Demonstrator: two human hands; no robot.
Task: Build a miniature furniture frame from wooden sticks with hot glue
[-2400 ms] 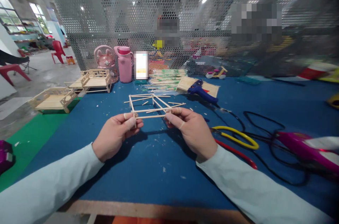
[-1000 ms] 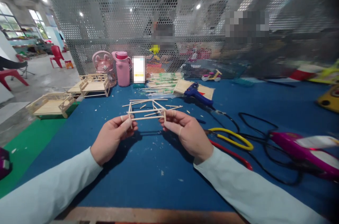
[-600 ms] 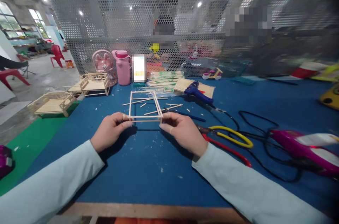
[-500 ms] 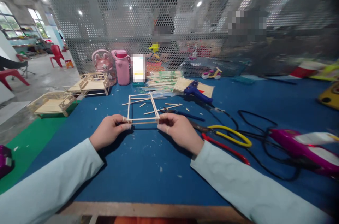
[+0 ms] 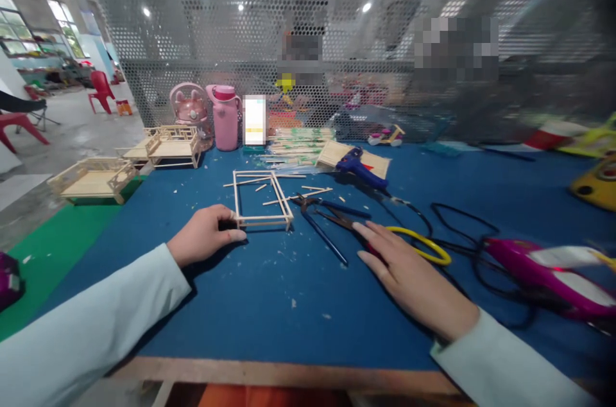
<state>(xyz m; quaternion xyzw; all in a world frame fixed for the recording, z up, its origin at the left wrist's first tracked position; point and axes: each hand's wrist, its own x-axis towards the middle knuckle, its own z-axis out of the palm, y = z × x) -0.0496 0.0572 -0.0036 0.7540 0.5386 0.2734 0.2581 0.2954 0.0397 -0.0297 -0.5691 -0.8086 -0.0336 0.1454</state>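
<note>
1. One purple plastic object (image 5: 8, 282) is cut off by the left edge, so I cannot tell its kind.

2. Next, a small pale wooden bed-shaped model (image 5: 94, 182) stands over the edge of a green mat (image 5: 58, 240). Behind it are further pale wooden models (image 5: 176, 147), partly covering one another.

3. The left hand (image 5: 205, 237), in a light blue sleeve, has its thumb and index finger at the near left corner of a box-shaped frame of thin pale sticks (image 5: 262, 221). Between thumb and index finger a small gap shows, but whether they pinch the corner I cannot tell; the other fingers are hidden.

4. This frame is on the blue table (image 5: 269, 317), left of the middle; loose thin sticks (image 5: 315, 192) lie behind and beside it.

5. Just right of it lie spread pliers with dark blue handles (image 5: 326, 236).

6. The right hand (image 5: 414, 278) is wide, its fingers stretched over a dark metal tool with a yellow handle (image 5: 446, 258), hiding much of it. Contact is not certain.

7. Farther right, a blurred magenta and white device (image 5: 527, 269) is cut off by the edge.
</note>
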